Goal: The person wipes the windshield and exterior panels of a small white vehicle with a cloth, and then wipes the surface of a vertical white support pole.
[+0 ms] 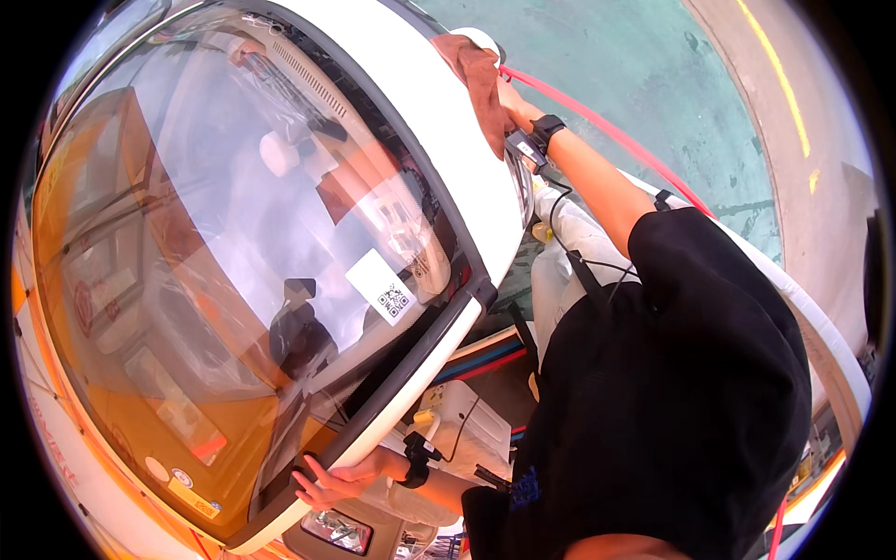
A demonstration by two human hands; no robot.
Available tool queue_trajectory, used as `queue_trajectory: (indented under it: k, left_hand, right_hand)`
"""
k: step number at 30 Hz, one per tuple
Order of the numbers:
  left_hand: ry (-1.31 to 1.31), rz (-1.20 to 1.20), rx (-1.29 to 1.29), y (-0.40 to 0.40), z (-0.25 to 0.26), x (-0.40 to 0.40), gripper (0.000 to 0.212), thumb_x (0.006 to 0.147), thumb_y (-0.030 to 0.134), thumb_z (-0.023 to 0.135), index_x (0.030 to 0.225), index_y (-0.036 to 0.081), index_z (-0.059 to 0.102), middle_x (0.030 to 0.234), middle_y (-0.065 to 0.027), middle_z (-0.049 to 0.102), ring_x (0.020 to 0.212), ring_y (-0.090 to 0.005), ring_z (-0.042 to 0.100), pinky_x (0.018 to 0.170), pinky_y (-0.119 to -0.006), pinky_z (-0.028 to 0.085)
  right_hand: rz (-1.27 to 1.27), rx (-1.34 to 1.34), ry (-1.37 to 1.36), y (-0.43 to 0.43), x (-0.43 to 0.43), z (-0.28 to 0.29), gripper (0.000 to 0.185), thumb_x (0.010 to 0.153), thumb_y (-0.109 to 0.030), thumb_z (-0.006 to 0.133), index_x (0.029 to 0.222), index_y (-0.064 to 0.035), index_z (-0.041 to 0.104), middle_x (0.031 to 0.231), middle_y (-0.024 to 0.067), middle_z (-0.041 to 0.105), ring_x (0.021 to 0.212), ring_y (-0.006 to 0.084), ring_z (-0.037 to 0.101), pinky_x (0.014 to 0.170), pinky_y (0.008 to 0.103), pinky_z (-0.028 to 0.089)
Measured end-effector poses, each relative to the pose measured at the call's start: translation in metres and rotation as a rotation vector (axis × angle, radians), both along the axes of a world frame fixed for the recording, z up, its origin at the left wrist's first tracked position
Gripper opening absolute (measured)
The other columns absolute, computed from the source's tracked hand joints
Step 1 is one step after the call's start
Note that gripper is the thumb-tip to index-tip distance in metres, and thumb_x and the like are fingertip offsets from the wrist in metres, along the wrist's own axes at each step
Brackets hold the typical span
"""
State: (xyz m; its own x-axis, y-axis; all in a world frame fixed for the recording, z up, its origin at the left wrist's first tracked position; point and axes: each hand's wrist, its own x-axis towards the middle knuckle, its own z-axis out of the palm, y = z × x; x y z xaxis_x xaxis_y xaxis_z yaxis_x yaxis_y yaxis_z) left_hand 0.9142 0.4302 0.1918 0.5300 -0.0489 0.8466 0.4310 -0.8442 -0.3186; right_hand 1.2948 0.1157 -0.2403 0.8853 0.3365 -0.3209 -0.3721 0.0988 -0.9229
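My right hand [514, 105] is on a brown cloth [481, 87], pressed against the white front panel [420, 91] of a small vehicle. The cloth hides most of the fingers. Below and to the left, my left hand [346, 481] grips the white windshield pillar [392, 413], its fingers spread over the outer edge. Between the hands spreads the large curved windshield [210, 231], full of reflections. A white sticker with a printed code [381, 287] shows on the glass near the pillar. Both wrists wear black straps with small cabled devices.
The side of the vehicle stands open beside me, showing a seat [455, 427] and a rear-view mirror [337, 530]. A red strap [602, 126] runs behind my right arm. A curved white edge [826, 336] passes behind my body. Green floor [630, 56] lies past the vehicle's front.
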Motion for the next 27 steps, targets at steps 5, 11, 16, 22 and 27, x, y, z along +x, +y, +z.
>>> queue_trajectory:
  k: [5, 11, 16, 22, 27]
  left_hand:
    - [-0.038, -0.04, -0.017, -0.005, -0.003, 0.004, 0.05, 0.103, 0.029, 0.036, 0.103, 0.011, 0.082, 0.123, -0.0099, 0.071, 0.13, -0.0302, 0.05, 0.118, -0.052, 0.02]
    - [-0.117, -0.141, -0.015, 0.003, -0.006, 0.015, 0.047, 0.1, 0.025, 0.038, 0.093, 0.016, 0.084, 0.118, -0.0035, 0.073, 0.127, -0.0287, 0.053, 0.119, -0.053, 0.02]
    - [-0.214, -0.351, -0.083, 0.004, -0.012, 0.035, 0.041, 0.096, 0.018, 0.044, 0.085, 0.02, 0.083, 0.113, 0.0012, 0.073, 0.128, -0.0281, 0.05, 0.116, -0.052, 0.023]
    - [-0.249, -0.306, -0.072, 0.006, -0.008, 0.03, 0.037, 0.089, 0.014, 0.048, 0.086, 0.027, 0.083, 0.11, 0.0051, 0.073, 0.131, -0.0265, 0.051, 0.119, -0.053, 0.019]
    - [-0.289, -0.333, -0.068, 0.013, -0.015, 0.032, 0.035, 0.089, 0.011, 0.052, 0.082, 0.027, 0.082, 0.108, 0.0075, 0.073, 0.132, -0.0249, 0.052, 0.119, -0.055, 0.021]
  right_hand:
    - [-0.068, -0.476, -0.182, -0.012, -0.106, 0.022, 0.054, 0.1, -0.033, 0.059, 0.145, -0.0055, 0.048, 0.136, 0.0157, 0.059, 0.122, 0.0286, 0.06, 0.104, 0.0386, 0.048]
    - [0.042, -0.829, 0.085, -0.015, -0.19, 0.084, 0.052, 0.083, -0.034, 0.076, 0.118, 0.003, 0.067, 0.116, 0.0256, 0.071, 0.108, 0.042, 0.07, 0.093, 0.0475, 0.057]
    - [0.171, -0.966, -0.112, -0.02, -0.239, 0.044, 0.039, 0.088, -0.029, 0.072, 0.115, -0.0003, 0.069, 0.11, 0.0218, 0.074, 0.102, 0.0392, 0.072, 0.09, 0.0463, 0.056]
    - [0.29, -0.273, 0.053, -0.083, -0.333, 0.093, 0.036, 0.094, -0.025, 0.068, 0.121, -0.0014, 0.067, 0.117, 0.0158, 0.071, 0.107, 0.0304, 0.067, 0.095, 0.0414, 0.053]
    - [0.123, 0.266, 0.315, -0.193, -0.433, 0.124, 0.033, 0.099, -0.022, 0.064, 0.126, -0.0024, 0.066, 0.123, 0.0108, 0.068, 0.112, 0.0231, 0.064, 0.1, 0.0373, 0.051]
